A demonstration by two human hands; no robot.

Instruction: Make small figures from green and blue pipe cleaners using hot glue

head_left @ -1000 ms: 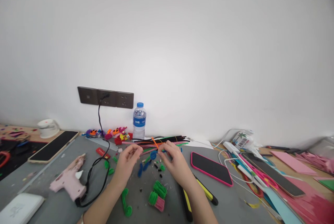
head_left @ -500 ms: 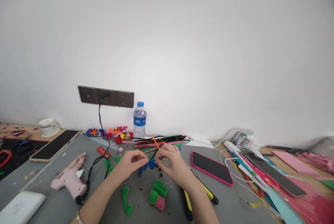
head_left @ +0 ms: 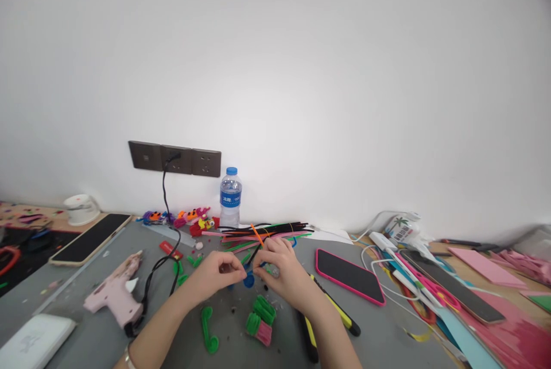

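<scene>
— At the far left of the grey table (head_left: 387, 340), what is lying there?

— A white box (head_left: 32, 339) is sitting at the near corner, with a dark phone (head_left: 88, 239) lying further back and a white cup (head_left: 80, 209) standing against the wall. A pink glue gun (head_left: 115, 294) is resting on its side, and its black cord (head_left: 163, 260) is running up to the wall sockets (head_left: 174, 159).

— And in the middle?

— The left hand (head_left: 215, 274) and the right hand (head_left: 286, 271) are meeting fingertip to fingertip just above the tabletop. Both are pinching a small blue pipe-cleaner piece (head_left: 248, 280), which is sitting right between them; an orange pipe cleaner (head_left: 256, 235) is sticking up behind the right hand, though I cannot tell whether the fingers are gripping it. Green coiled pieces (head_left: 262, 314) and a green curl (head_left: 208, 329) are lying just in front of the hands. Behind them, a bundle of pipe cleaners (head_left: 267, 231) is lying near a water bottle (head_left: 231, 198) and some small colourful figures (head_left: 181, 218).

— What is lying to the right?

— A yellow-and-black cutter (head_left: 340, 316) is lying beside the right forearm, a pink-cased phone (head_left: 348, 276) is lying just beyond it, and white cables (head_left: 379, 254), another phone (head_left: 451, 288) and pink sheets (head_left: 516, 334) are crowding the far right.
</scene>
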